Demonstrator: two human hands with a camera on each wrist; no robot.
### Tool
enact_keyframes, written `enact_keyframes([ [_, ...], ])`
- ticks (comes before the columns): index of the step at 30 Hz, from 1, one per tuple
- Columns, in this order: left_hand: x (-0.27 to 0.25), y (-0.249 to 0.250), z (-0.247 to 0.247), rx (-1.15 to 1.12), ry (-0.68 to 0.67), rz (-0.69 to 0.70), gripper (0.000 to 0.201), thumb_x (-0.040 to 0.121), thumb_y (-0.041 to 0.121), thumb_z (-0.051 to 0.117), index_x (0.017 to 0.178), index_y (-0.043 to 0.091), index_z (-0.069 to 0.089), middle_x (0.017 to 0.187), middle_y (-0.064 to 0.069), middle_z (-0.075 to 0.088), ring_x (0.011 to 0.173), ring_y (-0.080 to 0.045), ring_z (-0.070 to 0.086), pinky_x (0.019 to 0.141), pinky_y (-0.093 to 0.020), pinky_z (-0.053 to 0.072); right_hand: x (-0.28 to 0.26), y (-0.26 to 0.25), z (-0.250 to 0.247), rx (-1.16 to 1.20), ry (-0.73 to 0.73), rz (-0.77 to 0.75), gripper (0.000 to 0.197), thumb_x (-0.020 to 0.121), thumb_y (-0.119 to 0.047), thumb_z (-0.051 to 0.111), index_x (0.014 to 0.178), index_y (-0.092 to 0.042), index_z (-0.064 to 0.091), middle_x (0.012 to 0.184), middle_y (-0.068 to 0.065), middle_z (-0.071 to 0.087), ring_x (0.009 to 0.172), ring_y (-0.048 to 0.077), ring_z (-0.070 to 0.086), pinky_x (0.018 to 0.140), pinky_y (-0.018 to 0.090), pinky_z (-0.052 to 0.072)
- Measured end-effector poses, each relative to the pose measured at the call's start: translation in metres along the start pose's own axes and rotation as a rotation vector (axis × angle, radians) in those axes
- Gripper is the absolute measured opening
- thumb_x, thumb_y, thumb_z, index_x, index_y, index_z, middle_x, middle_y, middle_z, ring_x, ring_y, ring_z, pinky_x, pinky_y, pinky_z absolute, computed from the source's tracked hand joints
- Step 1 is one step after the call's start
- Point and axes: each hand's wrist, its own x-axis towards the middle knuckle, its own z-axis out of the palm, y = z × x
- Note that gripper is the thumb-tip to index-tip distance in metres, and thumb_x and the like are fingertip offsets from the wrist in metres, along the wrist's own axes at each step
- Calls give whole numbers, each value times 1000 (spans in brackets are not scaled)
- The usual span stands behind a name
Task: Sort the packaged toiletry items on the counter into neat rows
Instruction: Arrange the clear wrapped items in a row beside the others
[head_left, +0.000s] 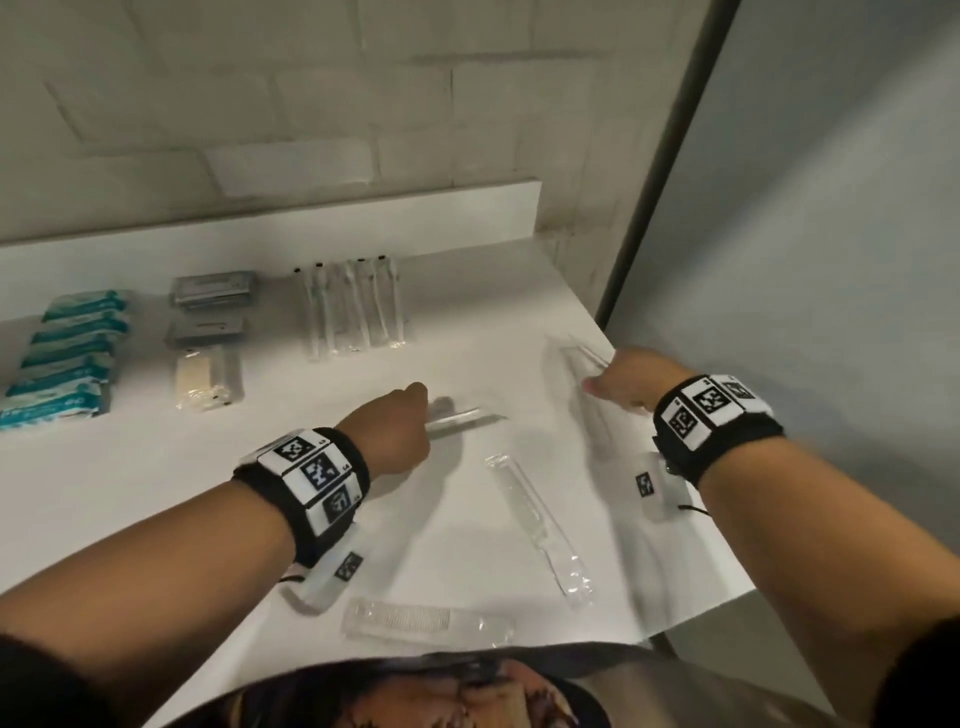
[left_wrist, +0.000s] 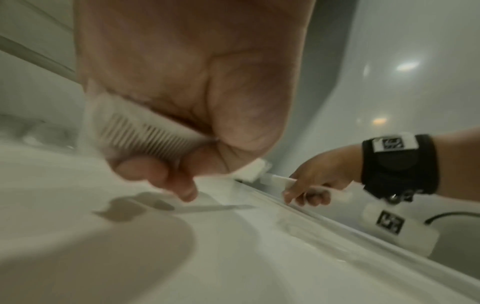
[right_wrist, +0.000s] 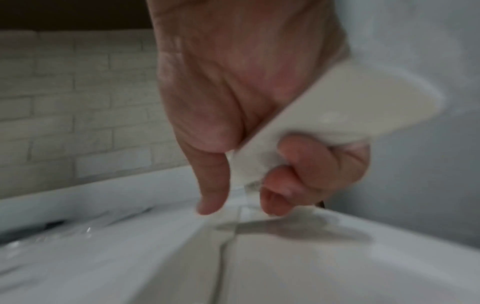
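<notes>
Sorted rows: teal packets (head_left: 62, 358), grey boxes (head_left: 213, 291) and wrapped toothbrushes (head_left: 353, 306) lie from 9 to 12 o'clock on the counter (head_left: 260, 457).
Left hand (head_left: 397, 431): curled round a wrapped comb (head_left: 465, 418) at centre, just above the surface.
Loose combs: one (head_left: 540, 525) at 5 o'clock, one (head_left: 426, 621) at 6.
Right hand (head_left: 631, 382): clamped on another comb (head_left: 584, 358) at 3 o'clock.
Handling: probably light, stiff, slippery in film; best taken by the spine.

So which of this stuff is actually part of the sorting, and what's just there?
Part of the job:
- wrapped combs in the left hand and right hand
- two loose combs
- rows of toothbrushes, teal packets, grey packets

Just there:
- tiled wall
- wristbands
</notes>
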Motion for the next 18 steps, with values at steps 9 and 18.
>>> enact_keyframes([
  [9,-9,60,33,227,-175,553,70,81,38,69,143,25,37,136,2,39,114,-24,53,90,-32,44,-26,-22,27,-125,-58,13,45,84,-30,70,118,-3,60,119,11,63,110,28,59,87,31,46],
  [18,-13,-10,3,286,-187,208,43,83,44,66,110,11,57,105,-10,66,89,-27,58,71,-27,39,-86,-25,38,314,-16,-267,26,81,-4,61,99,-18,50,69,-7,66,60,16,60,54,25,45],
])
